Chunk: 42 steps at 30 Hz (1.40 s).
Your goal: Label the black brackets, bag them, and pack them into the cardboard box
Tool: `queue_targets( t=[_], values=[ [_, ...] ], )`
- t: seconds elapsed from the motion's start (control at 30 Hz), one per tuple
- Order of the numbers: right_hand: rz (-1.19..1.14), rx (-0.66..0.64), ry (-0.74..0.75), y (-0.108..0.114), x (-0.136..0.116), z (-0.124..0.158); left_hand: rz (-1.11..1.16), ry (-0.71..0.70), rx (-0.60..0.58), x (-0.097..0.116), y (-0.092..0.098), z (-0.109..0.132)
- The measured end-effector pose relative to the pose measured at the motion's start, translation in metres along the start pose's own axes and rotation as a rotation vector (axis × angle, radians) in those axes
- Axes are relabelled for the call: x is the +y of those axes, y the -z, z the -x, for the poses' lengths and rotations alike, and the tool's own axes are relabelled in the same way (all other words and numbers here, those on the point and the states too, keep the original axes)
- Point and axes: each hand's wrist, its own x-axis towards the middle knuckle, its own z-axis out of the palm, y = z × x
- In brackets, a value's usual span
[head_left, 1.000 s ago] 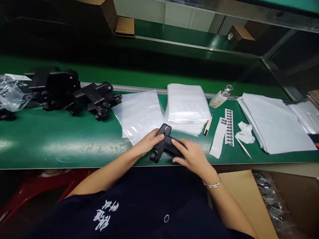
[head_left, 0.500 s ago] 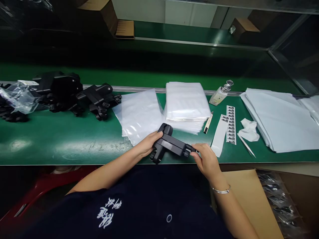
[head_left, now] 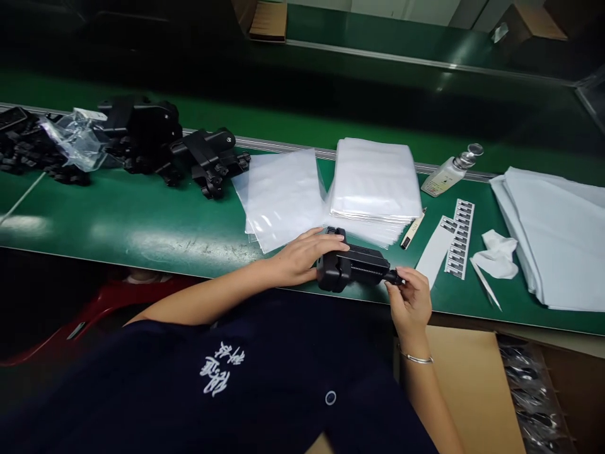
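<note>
Above the front edge of the workbench, both hands hold a black plastic phone holder [head_left: 363, 263]. My left hand [head_left: 302, 257] wraps around its wide clamp end, fingers over the top. With thumb and fingertips my right hand [head_left: 410, 297] pinches the narrow stem at the other end; part of the stem is hidden by the fingers. Right behind the holder lie some loose clear plastic bags [head_left: 283, 195] and a thick stack of clear bags [head_left: 375, 180]. More black holders [head_left: 210, 161] of similar look rest at the left.
On the green bench [head_left: 155, 227], rightward, are a small cutter [head_left: 413, 228], label strips [head_left: 459, 239], a pump bottle [head_left: 451, 171], a crumpled wipe [head_left: 496, 254], tweezers [head_left: 486, 285] and white sheets [head_left: 562, 233]. Below stands an open carton [head_left: 467, 372] with bagged parts. A red chair [head_left: 123, 296] stands left.
The phone holder has been turned over, so its other side faces up. My left hand has shifted its grip over the clamp end. My right hand still pinches the stem. The camera view has tilted.
</note>
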Motion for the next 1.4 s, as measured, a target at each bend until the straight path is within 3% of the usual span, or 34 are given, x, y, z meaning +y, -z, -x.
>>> queue_targets(
  t=[0.07, 0.2, 0.27, 0.33, 0.47, 0.5, 0.57, 0.63, 0.77, 0.93, 1.03, 1.27, 1.4],
  values=[
    [0.098, -0.007, 0.113, 0.004, -0.006, -0.005, 0.096, 0.087, -0.002, 0.002, 0.003, -0.001],
    [0.244, -0.113, 0.394, 0.013, -0.025, -0.015, 0.470, 0.415, 0.037, 0.002, 0.004, -0.003],
    [0.194, -0.197, 0.408, 0.013, -0.035, -0.018, 0.599, 0.504, 0.100, 0.001, 0.003, -0.003],
    [0.052, -0.238, 0.203, 0.008, -0.043, -0.022, 0.579, 0.503, 0.157, 0.001, 0.002, -0.001],
    [-0.438, -0.335, -0.625, -0.004, -0.046, -0.033, 0.293, 0.358, 0.131, 0.003, 0.008, 0.007],
    [-0.553, -0.372, -0.774, -0.007, -0.045, -0.036, 0.248, 0.330, 0.110, 0.004, 0.010, 0.008],
    [-0.701, -0.411, -0.906, -0.010, -0.041, -0.040, 0.216, 0.341, 0.126, 0.003, 0.012, 0.011],
    [-0.715, -0.351, -0.857, -0.014, -0.038, -0.040, 0.263, 0.436, 0.237, -0.001, 0.009, 0.010],
    [-0.456, -0.180, -0.604, -0.028, -0.037, -0.038, 0.530, 0.566, 0.453, -0.011, -0.002, 0.005],
    [-0.488, -0.072, -0.593, -0.051, -0.041, -0.039, 0.733, 0.607, 0.509, -0.013, -0.004, -0.001],
    [-0.559, -0.084, -0.614, -0.058, -0.041, -0.041, 0.787, 0.621, 0.549, -0.012, 0.000, -0.001],
    [-0.530, -0.067, -0.523, -0.067, -0.042, -0.044, 0.866, 0.667, 0.577, -0.017, 0.004, 0.002],
    [-0.541, -0.069, -0.542, -0.072, -0.044, -0.049, 0.789, 0.672, 0.594, -0.019, 0.004, 0.005]
  ],
)
